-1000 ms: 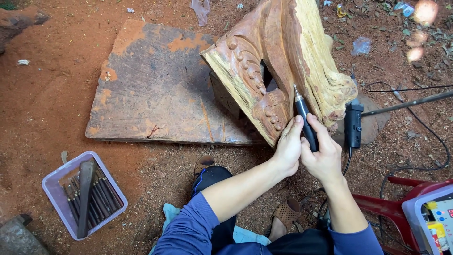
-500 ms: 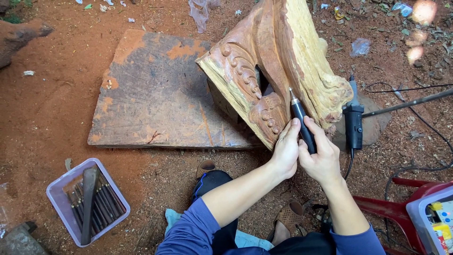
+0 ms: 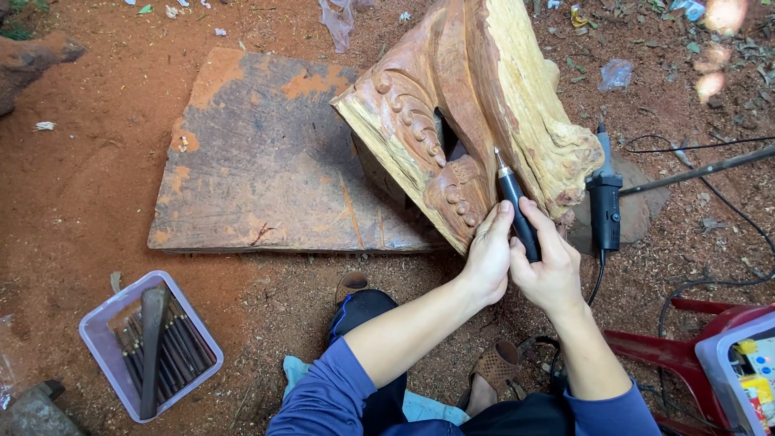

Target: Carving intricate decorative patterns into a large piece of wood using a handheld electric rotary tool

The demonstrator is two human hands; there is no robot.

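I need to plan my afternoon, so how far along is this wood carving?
Partly done. The carved wood block already shows finished scrolls and bead rows on its reddish lower face. In hand: the left hand and right hand together grip a black rotary tool, its tip in the groove beside the scrolls. Left: the pale upper side looks rough and uncarved. The chisels in the plastic tub lie untouched.

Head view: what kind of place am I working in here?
Most likely an outdoor woodcarving spot on bare red earth. A half-carved wood block leans on a flat wooden slab, and a plastic tub of chisels sits on the ground.
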